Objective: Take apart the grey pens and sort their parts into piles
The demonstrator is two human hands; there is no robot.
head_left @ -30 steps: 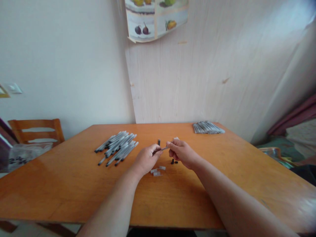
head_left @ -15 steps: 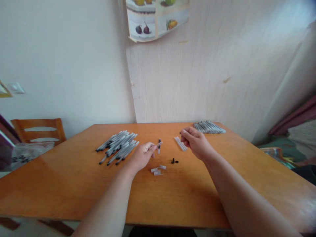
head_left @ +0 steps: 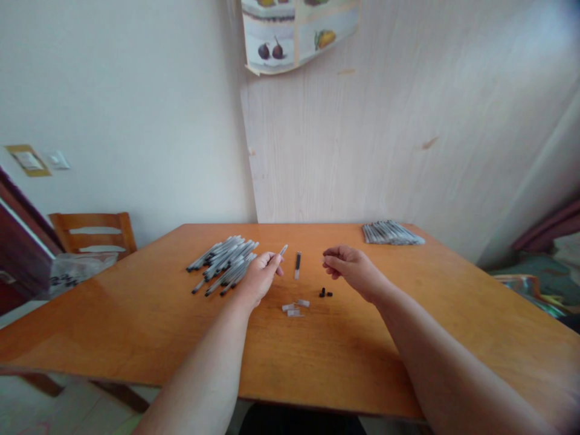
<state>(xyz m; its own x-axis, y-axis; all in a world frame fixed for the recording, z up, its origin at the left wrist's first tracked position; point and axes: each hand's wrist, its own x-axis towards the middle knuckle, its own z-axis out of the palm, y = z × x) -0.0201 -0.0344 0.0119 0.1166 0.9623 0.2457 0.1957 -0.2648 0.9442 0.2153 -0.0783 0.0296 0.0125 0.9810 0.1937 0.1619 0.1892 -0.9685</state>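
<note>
Right hand (head_left: 353,272) has come lower and in toward the middle over the last half second; left hand (head_left: 263,273) has slid slightly away from me. Brown wooden table (head_left: 362,362) under everything, shiny, a bit worn. Nearest on it: a few clear caps (head_left: 293,313) in a loose bunch, then small black plugs (head_left: 323,293) close together. Farther off, a pile of pens (head_left: 226,260) on my left, dark ends mostly toward me, and a flat row of pens (head_left: 392,233) near the far right corner. Off the table's left side, a wooden chair (head_left: 93,229) and a clear bag (head_left: 84,266) with dark bits in it. Behind: pale wall (head_left: 136,109), wood-grain panel (head_left: 385,151), fruit poster (head_left: 312,36) at the top.

Compared with before, the view has turned a touch left, and the slim pen (head_left: 283,249) I hold no longer crosses the lone pen (head_left: 298,266) lying on the table. Right hand now covers the spot where pale sticks lay.

Left thumb and fingers grip the slim pen, pale end out, pointing up and away; rest hidden. Right fingers curled, thumb near fingertips; can't tell if anything's pinched. Lone pen lies between my hands, black plugs just below the right.
</note>
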